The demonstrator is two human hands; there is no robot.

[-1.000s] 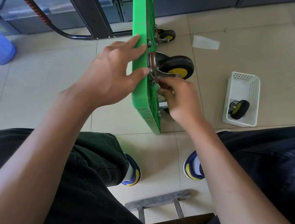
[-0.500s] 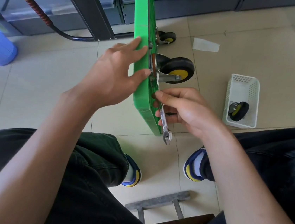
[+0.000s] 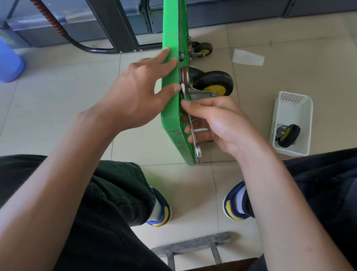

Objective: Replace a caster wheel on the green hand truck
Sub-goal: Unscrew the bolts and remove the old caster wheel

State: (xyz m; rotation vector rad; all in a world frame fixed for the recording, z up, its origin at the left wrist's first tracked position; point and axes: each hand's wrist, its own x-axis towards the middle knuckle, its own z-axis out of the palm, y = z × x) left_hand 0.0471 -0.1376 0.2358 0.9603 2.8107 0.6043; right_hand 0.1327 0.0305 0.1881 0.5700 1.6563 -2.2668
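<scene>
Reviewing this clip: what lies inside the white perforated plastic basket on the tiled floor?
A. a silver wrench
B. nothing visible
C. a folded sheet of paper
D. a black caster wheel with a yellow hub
D: the white perforated plastic basket holds a black caster wheel with a yellow hub, while the silver wrench is gripped in the right hand at the green hand truck deck.
</scene>
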